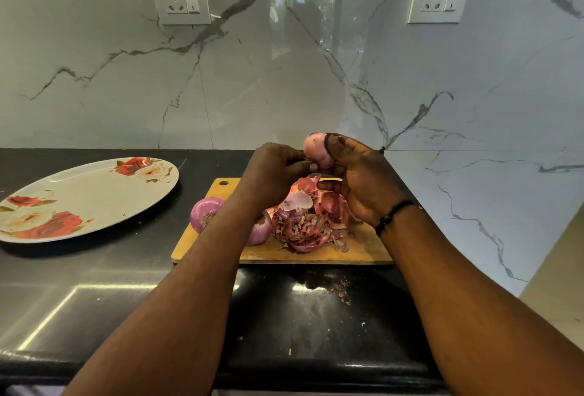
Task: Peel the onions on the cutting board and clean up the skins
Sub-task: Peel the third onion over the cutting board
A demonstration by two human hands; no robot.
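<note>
Above the cutting board's [363, 253] far edge, the right hand [363, 177] grips a pale onion [316, 149] while the left hand [271, 171] pinches its skin. A pile of skins [311, 221] fills the board's middle; two peeled onions [205, 212] sit at its left edge, near the plate [94, 193].

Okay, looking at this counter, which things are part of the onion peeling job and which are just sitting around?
Part of the job:
held onion, in the right hand
left hand, picking at its skin
two onions on the cutting board
pile of skins

Just there:
floral plate
two wall sockets
</note>
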